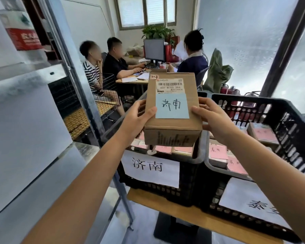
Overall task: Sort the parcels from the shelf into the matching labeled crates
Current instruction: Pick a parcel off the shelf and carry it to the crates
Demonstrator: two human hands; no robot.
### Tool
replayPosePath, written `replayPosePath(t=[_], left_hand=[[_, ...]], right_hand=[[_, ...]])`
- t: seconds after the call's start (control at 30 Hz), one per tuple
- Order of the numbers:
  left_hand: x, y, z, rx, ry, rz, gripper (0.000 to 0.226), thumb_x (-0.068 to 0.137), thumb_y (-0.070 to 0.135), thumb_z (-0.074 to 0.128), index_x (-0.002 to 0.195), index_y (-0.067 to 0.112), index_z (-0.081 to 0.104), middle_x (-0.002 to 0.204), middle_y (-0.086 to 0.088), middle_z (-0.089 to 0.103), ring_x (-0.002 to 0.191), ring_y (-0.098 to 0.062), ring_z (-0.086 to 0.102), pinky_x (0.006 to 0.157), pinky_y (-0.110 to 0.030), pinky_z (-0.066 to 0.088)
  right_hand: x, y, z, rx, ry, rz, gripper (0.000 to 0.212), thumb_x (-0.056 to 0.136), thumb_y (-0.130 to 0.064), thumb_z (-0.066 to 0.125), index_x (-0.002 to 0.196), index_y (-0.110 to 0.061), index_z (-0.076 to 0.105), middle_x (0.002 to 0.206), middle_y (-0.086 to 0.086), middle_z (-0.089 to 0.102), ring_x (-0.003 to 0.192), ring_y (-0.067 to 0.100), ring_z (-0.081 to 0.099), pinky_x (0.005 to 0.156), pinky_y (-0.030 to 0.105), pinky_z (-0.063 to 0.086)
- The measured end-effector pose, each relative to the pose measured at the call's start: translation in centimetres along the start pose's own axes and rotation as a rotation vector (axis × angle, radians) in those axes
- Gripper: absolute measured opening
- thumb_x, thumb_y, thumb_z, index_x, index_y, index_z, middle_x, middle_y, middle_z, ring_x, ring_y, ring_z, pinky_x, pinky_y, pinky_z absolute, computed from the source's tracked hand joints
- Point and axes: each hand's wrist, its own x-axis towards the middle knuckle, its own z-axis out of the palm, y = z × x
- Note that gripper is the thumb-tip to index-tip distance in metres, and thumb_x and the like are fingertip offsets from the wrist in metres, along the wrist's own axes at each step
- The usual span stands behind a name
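Observation:
A brown cardboard parcel (173, 124) with a barcode sticker and a blue note reading 济南 is held in the air between both hands. My left hand (136, 118) grips its left side, thumb on top. My right hand (211, 118) grips its right side. The parcel hovers above a black plastic crate (188, 187) whose white paper label reads 济南 and which holds parcels with pink notes. To its right stands a second black crate (271, 110), its white label partly hidden by my right forearm, also holding parcels with pink notes.
Both crates stand on a wooden tabletop (192, 217). A metal shelf (33, 120) with an upright post fills the left side. Three people sit at a desk with a monitor (153, 50) behind. A wire cage (102, 103) stands on the floor.

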Motion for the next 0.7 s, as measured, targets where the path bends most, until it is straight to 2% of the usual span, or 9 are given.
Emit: replayPosePath(t=[0.13,0.2,0.27,0.33,0.43,0.5,0.6,0.67,0.7], left_hand=[[3.1,-1.5,-1.1,-0.008,-0.037,-0.042,0.049,0.090,0.028,0.054,0.133,0.009,0.039,0.127,-0.008,0.052,0.113,-0.022,0.054,0.086,-0.027,0.049],[4.4,-2.5,-1.7,-0.018,-0.054,-0.075,0.040,0.091,0.025,0.053,0.127,0.012,0.041,0.126,-0.006,0.052,0.109,-0.020,0.055,0.084,-0.025,0.049],[5.6,-3.5,-2.2,-0.009,-0.090,-0.108,0.033,0.092,0.025,0.053,0.122,0.017,0.042,0.123,-0.004,0.052,0.108,-0.018,0.056,0.086,-0.025,0.050],[6.7,-4.6,-2.7,0.036,-0.126,-0.138,0.039,0.091,0.027,0.054,0.127,0.017,0.042,0.128,-0.006,0.051,0.114,-0.020,0.054,0.095,-0.032,0.047],[8.2,-5.9,-3.4,0.089,-0.172,-0.201,0.050,0.092,0.027,0.054,0.137,0.014,0.037,0.128,-0.005,0.049,0.117,-0.021,0.052,0.100,-0.034,0.044],[9.4,-6.5,-3.6,0.122,-0.230,-0.232,0.055,0.091,0.028,0.055,0.140,0.015,0.034,0.130,-0.005,0.049,0.118,-0.021,0.052,0.103,-0.036,0.043],[10.6,-7.3,-3.6,0.188,-0.317,-0.292,0.060,0.090,0.028,0.057,0.143,0.019,0.030,0.128,-0.001,0.050,0.114,-0.018,0.053,0.101,-0.034,0.043],[11.1,-8.2,-3.5,0.242,-0.360,-0.351,0.065,0.087,0.028,0.061,0.143,0.019,0.030,0.125,-0.001,0.050,0.112,-0.018,0.054,0.099,-0.034,0.045],[11.2,-8.5,-3.3,0.269,-0.389,-0.377,0.067,0.085,0.028,0.064,0.142,0.018,0.030,0.123,0.000,0.051,0.112,-0.018,0.054,0.098,-0.035,0.046]], right_hand=[[2.7,1.4,0.8,0.002,0.019,0.057,0.035,0.092,-0.020,0.055,0.125,-0.021,0.045,0.121,0.005,0.058,0.105,0.018,0.060,0.079,0.031,0.052],[3.9,2.3,1.3,0.005,0.023,0.092,0.037,0.092,-0.020,0.056,0.127,-0.020,0.044,0.118,0.005,0.059,0.099,0.016,0.062,0.070,0.026,0.053],[4.8,3.2,1.7,0.021,0.028,0.127,0.037,0.092,-0.017,0.055,0.127,-0.018,0.043,0.105,0.001,0.063,0.085,0.010,0.064,0.057,0.020,0.052],[5.8,4.1,2.2,0.025,0.047,0.170,0.036,0.092,-0.016,0.055,0.126,-0.018,0.043,0.102,0.001,0.063,0.081,0.010,0.063,0.057,0.022,0.053],[7.3,5.3,2.8,0.022,0.067,0.218,0.039,0.092,-0.016,0.056,0.128,-0.016,0.040,0.112,0.008,0.061,0.088,0.016,0.063,0.071,0.030,0.054],[8.3,6.0,3.1,0.026,0.084,0.237,0.042,0.092,-0.014,0.056,0.130,-0.015,0.037,0.107,0.004,0.060,0.086,0.015,0.063,0.072,0.030,0.055],[9.3,7.3,3.4,0.013,0.098,0.300,0.049,0.091,-0.013,0.058,0.133,-0.016,0.033,0.102,-0.003,0.058,0.084,0.013,0.061,0.065,0.029,0.052],[9.9,8.0,3.3,-0.030,0.078,0.354,0.057,0.087,-0.014,0.062,0.135,-0.014,0.030,0.113,0.000,0.056,0.092,0.016,0.059,0.066,0.030,0.051],[10.1,8.5,3.2,-0.072,0.056,0.375,0.062,0.085,-0.015,0.065,0.136,-0.014,0.029,0.118,0.002,0.054,0.099,0.018,0.058,0.072,0.032,0.052]])
